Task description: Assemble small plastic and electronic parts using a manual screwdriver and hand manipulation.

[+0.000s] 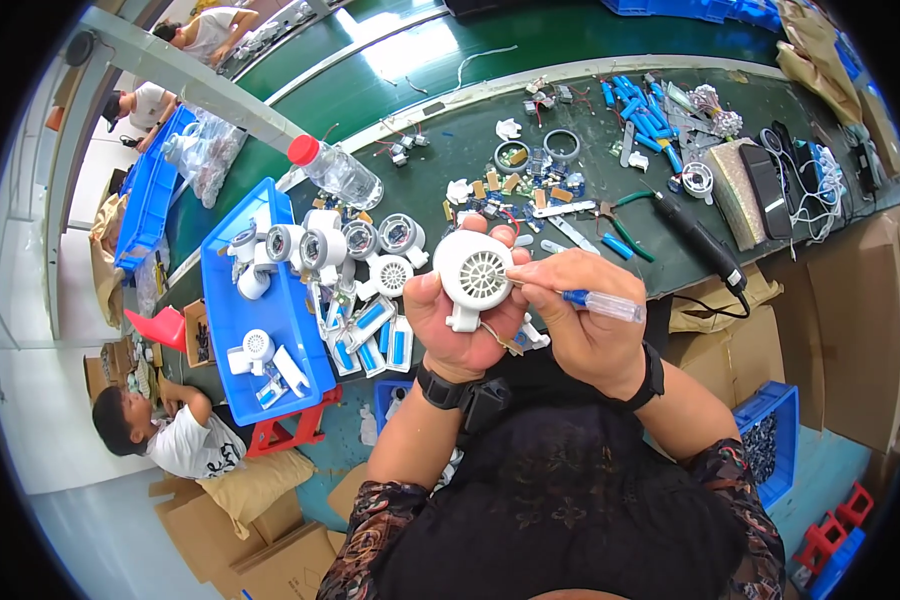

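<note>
My left hand (457, 322) holds a small white round fan housing (473, 272) with a slotted grille, raised in front of my chest. My right hand (582, 318) grips a screwdriver with a clear and blue handle (600, 303), its thin shaft pointing left at the edge of the housing. Both wrists carry black bands. More white fan housings (370, 245) lie on the green table (450, 150) just past my left hand, with several blue cells in white holders (370, 335) below them.
A blue tray (232, 300) with white fan parts sits on the left. A clear bottle with a red cap (335, 170) lies behind it. Small parts, blue cells (640, 115), pliers (625, 225) and a black soldering tool (700, 235) cover the table's right. Cardboard boxes and a seated person (175, 435) are lower left.
</note>
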Demonstrator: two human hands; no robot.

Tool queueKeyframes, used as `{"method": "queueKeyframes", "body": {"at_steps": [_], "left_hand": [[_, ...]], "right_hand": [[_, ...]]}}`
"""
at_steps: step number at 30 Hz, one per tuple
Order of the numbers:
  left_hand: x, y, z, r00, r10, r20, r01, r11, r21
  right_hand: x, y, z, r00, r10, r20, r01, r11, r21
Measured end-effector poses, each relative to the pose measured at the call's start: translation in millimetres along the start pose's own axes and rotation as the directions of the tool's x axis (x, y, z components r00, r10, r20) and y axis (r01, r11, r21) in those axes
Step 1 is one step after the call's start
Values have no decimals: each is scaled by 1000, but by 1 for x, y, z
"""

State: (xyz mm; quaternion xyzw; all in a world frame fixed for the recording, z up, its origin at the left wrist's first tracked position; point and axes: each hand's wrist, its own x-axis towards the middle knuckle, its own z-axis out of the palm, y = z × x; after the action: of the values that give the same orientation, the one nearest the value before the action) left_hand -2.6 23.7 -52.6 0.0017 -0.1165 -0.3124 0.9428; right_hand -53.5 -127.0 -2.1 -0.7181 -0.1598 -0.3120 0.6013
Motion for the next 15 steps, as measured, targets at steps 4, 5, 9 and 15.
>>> {"method": "queueKeyframes", "body": {"at_steps": [4,5,9,15], "left_hand": [[-1,0,1,1000,-16,-1,16,1000,23],[-1,0,1,1000,-29,3,29,999,23],[0,0,2,1000,-16,1,16,1000,0],[5,9,7,972,194,-132,-191,981,39]], "right_hand": [[-1,-2,-2,999,31,14,-31,1000,1],[-2,-3,-3,999,50,6,-50,999,16],[0,-11,-10,1000,-15,6,15,1000,-27],[-8,-8,-22,984,178,16,-178,979,103]]}}
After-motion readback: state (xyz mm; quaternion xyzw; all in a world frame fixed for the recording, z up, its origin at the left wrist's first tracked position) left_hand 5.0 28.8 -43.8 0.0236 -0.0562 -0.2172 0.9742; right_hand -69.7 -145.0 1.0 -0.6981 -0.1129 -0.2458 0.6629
